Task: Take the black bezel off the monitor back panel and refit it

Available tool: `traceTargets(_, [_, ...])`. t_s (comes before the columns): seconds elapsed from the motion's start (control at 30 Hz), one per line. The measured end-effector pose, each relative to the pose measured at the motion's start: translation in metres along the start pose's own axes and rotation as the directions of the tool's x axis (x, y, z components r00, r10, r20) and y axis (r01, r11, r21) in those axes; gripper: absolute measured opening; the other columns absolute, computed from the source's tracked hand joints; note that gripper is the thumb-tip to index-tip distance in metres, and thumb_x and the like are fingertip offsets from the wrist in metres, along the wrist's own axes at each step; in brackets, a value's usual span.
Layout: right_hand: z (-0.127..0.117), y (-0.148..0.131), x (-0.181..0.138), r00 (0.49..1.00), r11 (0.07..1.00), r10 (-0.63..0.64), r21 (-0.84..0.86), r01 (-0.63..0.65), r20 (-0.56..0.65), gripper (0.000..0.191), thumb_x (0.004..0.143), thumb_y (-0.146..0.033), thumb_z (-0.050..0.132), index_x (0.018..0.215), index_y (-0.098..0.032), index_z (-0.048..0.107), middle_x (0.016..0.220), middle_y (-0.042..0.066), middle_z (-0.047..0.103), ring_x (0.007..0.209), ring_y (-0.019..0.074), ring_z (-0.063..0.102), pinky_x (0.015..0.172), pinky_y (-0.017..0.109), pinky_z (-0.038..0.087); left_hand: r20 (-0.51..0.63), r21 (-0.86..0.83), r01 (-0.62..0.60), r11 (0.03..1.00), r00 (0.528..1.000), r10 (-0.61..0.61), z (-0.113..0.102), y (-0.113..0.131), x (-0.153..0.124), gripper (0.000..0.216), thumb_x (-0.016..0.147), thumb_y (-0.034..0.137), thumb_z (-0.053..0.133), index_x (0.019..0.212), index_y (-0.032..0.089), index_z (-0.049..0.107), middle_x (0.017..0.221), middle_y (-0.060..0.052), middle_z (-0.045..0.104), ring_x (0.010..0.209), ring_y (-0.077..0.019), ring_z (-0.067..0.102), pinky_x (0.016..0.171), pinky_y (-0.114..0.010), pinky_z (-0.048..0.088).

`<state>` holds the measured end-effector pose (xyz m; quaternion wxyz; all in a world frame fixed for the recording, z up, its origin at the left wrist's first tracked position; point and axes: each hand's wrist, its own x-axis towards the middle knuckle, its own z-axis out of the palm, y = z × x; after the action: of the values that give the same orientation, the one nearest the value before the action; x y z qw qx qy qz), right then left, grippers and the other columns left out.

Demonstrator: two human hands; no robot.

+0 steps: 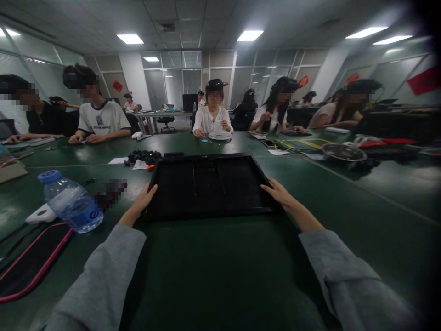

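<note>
"Looking from the head view, what is being held?"
"A black panel (208,184), one end gripped by the left hand (145,198), the other by the right hand (280,193)."
"Where is it?"
"At the green table (220,266). Whether it is lifted or resting cannot be told."
"What is done, then?"
"The gripping, it seems. Letting go is not yet done."

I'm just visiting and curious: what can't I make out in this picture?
All in the head view:
Most fingers of the left hand and right hand: hidden by the black panel they hold.
The panel's underside: faces away from the camera.
Part of the pink-rimmed black object: cut off by the left edge.
The object beside the bottle: pixelated.
The dark clutter beyond the panel: too small and dim to identify.
</note>
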<state>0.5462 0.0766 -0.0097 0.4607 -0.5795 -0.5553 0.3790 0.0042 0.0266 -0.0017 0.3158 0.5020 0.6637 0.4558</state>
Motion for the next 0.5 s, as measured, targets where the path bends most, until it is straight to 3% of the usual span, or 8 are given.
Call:
traceTargets(0.13, [-0.017, -0.015, -0.032, 0.988, 0.993, 0.093, -0.084, -0.083, 0.124, 0.066, 0.076, -0.041, 0.076, 0.133, -0.022, 0.049, 0.106, 0.010, 0.074, 0.093, 0.0271, 0.073, 0.082, 0.043, 0.062, 0.125, -0.128, 0.056, 0.990, 0.991, -0.040, -0.027, -0.010, -0.001, 0.062, 0.085, 0.054, 0.068, 0.137, 0.022, 0.062, 0.123, -0.009, 0.074, 0.106, -0.0261, 0.072, 0.090, -0.038, 0.059])
traceTargets(0.23, [-0.025, -0.017, -0.044, 0.976, 0.990, 0.113, -0.110, -0.093, 0.188, 0.065, 0.076, -0.047, 0.078, 0.130, -0.021, 0.053, 0.113, 0.013, 0.073, 0.100, 0.0285, 0.073, 0.085, 0.042, 0.062, 0.113, -0.113, 0.033, 0.993, 0.993, -0.020, -0.043, -0.014, -0.002, 0.066, 0.072, 0.056, 0.079, 0.127, 0.019, 0.070, 0.117, -0.010, 0.077, 0.104, -0.0290, 0.072, 0.090, -0.041, 0.059])
traceTargets(0.37, [-0.007, -0.016, -0.029, 0.997, 0.996, 0.044, 0.068, -0.049, 0.066, 0.064, 0.083, -0.045, 0.068, 0.140, -0.024, 0.049, 0.104, 0.007, 0.076, 0.089, 0.0253, 0.075, 0.081, 0.043, 0.063, 0.134, -0.146, 0.027, 0.989, 0.991, -0.008, -0.047, -0.010, -0.008, 0.066, 0.065, 0.056, 0.084, 0.119, 0.019, 0.074, 0.114, -0.009, 0.078, 0.104, -0.0288, 0.073, 0.093, -0.041, 0.058])
traceTargets(0.5, [0.008, -0.016, -0.012, 0.997, 0.992, -0.030, 0.124, 0.038, -0.066, 0.061, 0.078, -0.037, 0.066, 0.137, -0.028, 0.056, 0.090, 0.002, 0.076, 0.074, 0.0237, 0.074, 0.071, 0.043, 0.064, 0.079, -0.089, 0.026, 0.996, 0.997, -0.019, -0.045, -0.012, -0.005, 0.064, 0.065, 0.060, 0.082, 0.114, 0.019, 0.076, 0.117, -0.008, 0.077, 0.112, -0.0300, 0.070, 0.101, -0.042, 0.053])
